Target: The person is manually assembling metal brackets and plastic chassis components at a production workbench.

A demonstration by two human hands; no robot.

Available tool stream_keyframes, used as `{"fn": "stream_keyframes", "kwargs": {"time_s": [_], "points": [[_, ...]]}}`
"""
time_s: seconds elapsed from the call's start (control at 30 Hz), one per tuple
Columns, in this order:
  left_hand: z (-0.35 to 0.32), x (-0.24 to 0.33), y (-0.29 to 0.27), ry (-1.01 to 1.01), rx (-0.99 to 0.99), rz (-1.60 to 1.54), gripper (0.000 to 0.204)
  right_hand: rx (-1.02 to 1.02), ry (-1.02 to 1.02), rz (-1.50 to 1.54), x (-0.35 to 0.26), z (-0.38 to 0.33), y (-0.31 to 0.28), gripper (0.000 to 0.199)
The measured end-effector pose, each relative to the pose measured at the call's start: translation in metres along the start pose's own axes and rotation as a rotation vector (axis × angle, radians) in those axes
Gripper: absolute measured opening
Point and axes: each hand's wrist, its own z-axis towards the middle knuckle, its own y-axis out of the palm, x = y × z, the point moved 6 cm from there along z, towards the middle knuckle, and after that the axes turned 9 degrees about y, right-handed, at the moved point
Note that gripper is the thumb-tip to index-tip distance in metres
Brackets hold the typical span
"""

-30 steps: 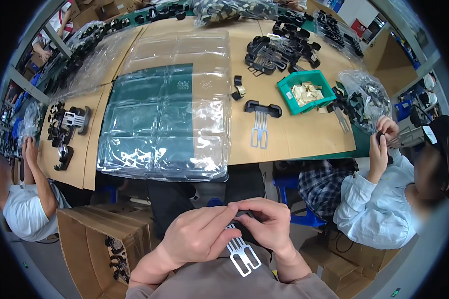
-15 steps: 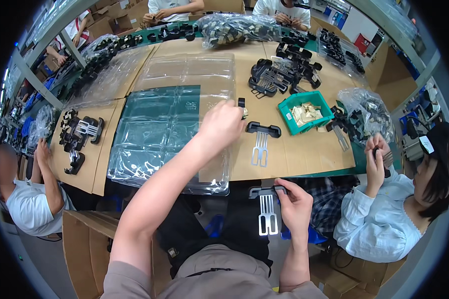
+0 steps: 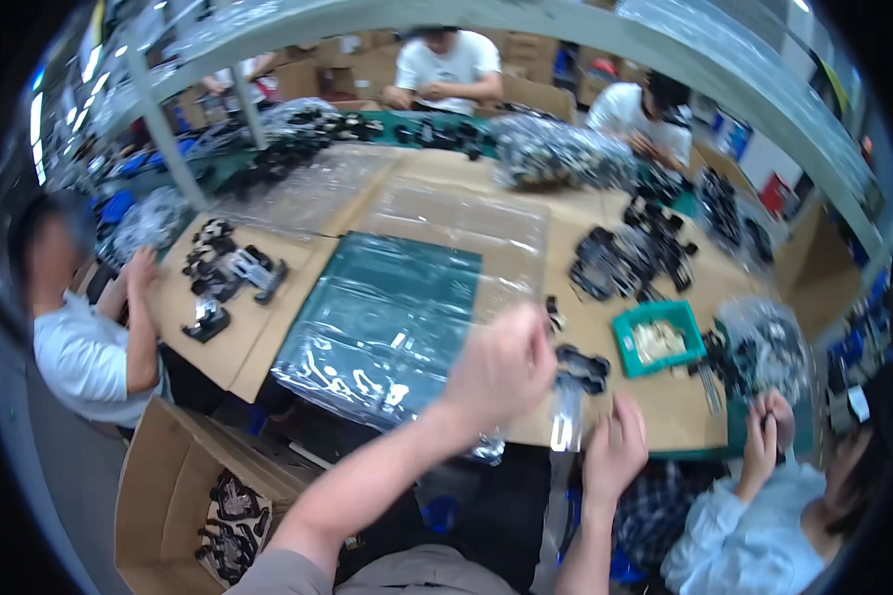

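Observation:
My left hand [image 3: 501, 367] is curled into a loose fist above the near right part of a clear plastic sheet [image 3: 367, 347]; what its fingers hold, if anything, is hidden. Close by lies a small black piece [image 3: 554, 315], blurred. My right hand [image 3: 615, 456] is at the table's near edge, fingers bent. Beside its fingertips is a black bracket with a slotted metal plate [image 3: 566, 421]. Blur hides whether the hand grips it, and whether one or two brackets overlap there. A green bin [image 3: 627, 349] of small cream-coloured pieces stands just beyond.
Black brackets [image 3: 605, 263] are heaped at the far right, with another pile [image 3: 233, 270] at the left. A bulging plastic bag [image 3: 566, 154] lies at the back. A cardboard box [image 3: 154, 496] beside me contains several brackets. Co-workers sit around the table, under a metal frame [image 3: 566, 22].
The view has swung left and up, exposing the box's inside. My right hand, earlier gripping a bracket below the table edge, has risen toward the table. The left hand has drawn slightly nearer me.

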Motion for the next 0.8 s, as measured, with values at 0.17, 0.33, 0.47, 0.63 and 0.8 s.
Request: {"fn": "stream_keyframes", "kwargs": {"time_s": [0.17, 0.33, 0.47, 0.63, 0.8], "points": [[-0.096, 0.055, -0.026, 0.125, -0.028, -0.162, 0.014, -0.369, 0.473, 0.758, -0.046, -0.061, 0.011, 0.024], [-0.143, 0.05, -0.039, 0.136, 0.04, -0.299, 0.016, -0.416, 0.614, 0.725, 0.005, -0.11, 0.035, 0.022], [-0.164, 0.034, -0.053, -0.269, 0.011, -0.526, 0.018, -0.346, 0.011, 0.612, -0.054, -0.105, 0.022, 0.019], [-0.182, 0.023, -0.054, -0.768, 0.11, -0.982, 0.017, -0.26, -0.108, 0.374, -0.119, -0.111, 0.009, 0.022], [-0.172, 0.028, -0.08, -0.387, 0.229, -0.562, 0.021, -0.345, -0.214, 0.38, -0.128, -0.102, 0.018, 0.029]]}}
